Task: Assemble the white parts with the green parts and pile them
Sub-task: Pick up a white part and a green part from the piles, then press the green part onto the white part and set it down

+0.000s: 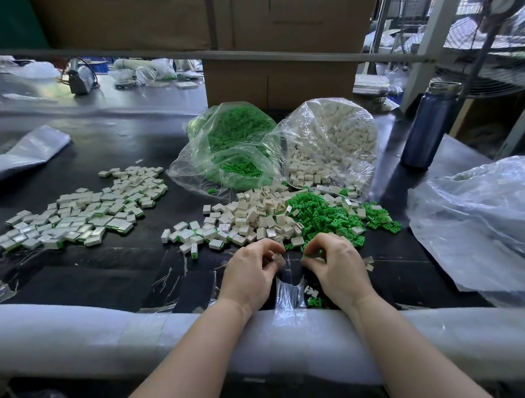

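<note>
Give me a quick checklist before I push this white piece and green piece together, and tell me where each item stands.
1. White part pinched in left hand: ok.
2. Green part pinched in right hand: ok, mostly hidden by fingers.
3. The two parts lined up to mate: cannot tell, still apart.
4. Loose white parts and loose green parts within reach: ok.
5. Finished pile on the left ready to receive: ok.
</note>
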Demonstrator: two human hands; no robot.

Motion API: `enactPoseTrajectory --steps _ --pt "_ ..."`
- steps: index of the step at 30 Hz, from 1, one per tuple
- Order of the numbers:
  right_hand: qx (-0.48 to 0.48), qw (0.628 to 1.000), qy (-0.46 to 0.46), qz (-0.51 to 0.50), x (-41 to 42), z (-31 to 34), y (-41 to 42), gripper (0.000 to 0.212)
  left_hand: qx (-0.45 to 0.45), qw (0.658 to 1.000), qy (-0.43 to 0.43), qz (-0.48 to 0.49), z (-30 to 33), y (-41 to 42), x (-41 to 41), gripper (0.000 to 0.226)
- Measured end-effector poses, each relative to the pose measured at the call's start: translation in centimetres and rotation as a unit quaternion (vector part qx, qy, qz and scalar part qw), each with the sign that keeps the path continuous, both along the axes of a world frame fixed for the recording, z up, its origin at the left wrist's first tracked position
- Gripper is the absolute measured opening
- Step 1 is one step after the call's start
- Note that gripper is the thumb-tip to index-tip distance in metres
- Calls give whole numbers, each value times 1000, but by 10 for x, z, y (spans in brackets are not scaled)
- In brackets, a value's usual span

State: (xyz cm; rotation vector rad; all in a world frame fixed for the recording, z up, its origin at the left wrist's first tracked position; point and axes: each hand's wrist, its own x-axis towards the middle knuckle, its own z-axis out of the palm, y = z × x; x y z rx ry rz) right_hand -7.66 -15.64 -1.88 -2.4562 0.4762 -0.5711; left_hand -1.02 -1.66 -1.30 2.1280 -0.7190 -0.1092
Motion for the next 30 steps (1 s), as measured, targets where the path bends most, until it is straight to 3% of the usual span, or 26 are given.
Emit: enactPoseTrajectory --steps 5,9,16,30 --pt "112 993 -45 14 -1 1 -1 16 -31 999 33 2 0 -1 1 8" --pt "130 990 -58 14 0 -1 -2 22 -45 998 53 5 -2 -1 4 13" --pt "165 982 -91 -8 1 0 -4 15 -60 995 81 10 -2 -5 10 13" --pt "231 964 -130 12 0 3 -8 16 -181 967 177 -37 2 -17 11 9"
